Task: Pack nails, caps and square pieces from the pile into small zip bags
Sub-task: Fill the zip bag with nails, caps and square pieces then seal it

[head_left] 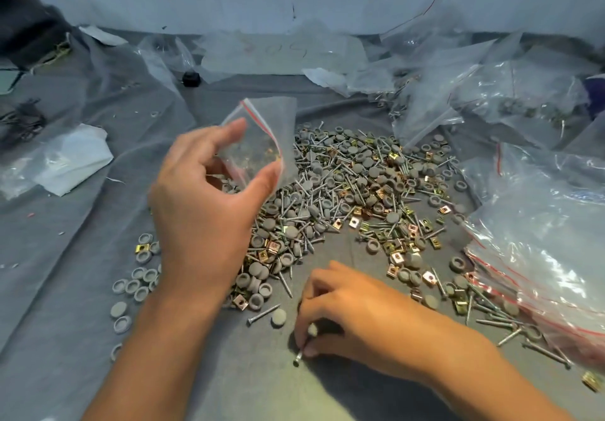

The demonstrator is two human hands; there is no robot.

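Head view. The left hand [209, 204] is raised above the work surface at about 10 o'clock from frame centre. Its thumb and fingers are curled around a small zip bag [262, 139], holding the bag's mouth spread open; the bag has a red strip along its seal and is tilted, with the mouth facing toward 5 o'clock. Contents inside the bag are blurred and cannot be identified.

The right hand [353, 316] rests low on the grey cloth [82, 224] at about 5 o'clock. Its fingers are curled down and pinch a nail [302, 353], whose head end projects from the fingertips toward 7 o'clock. A pale round part shows between the fingers; whether it is a cap cannot be told.

The pile [360, 198] of nails, grey round caps and brass-coloured square pieces lies on the cloth at centre, spreading toward 3 o'clock. A loose nail [263, 314] and a single cap [279, 317] lie just beside the right hand at its 9 o'clock. A scattered group of caps [137, 284] sits at 8 o'clock, left of the left forearm.

A stack of zip bags [543, 250] with red seals lies at 3 to 4 o'clock, overlapping the edge of the pile. Crumpled clear plastic [474, 93] lies at 1 to 2 o'clock. A white sheet [75, 158] lies at 9 o'clock.
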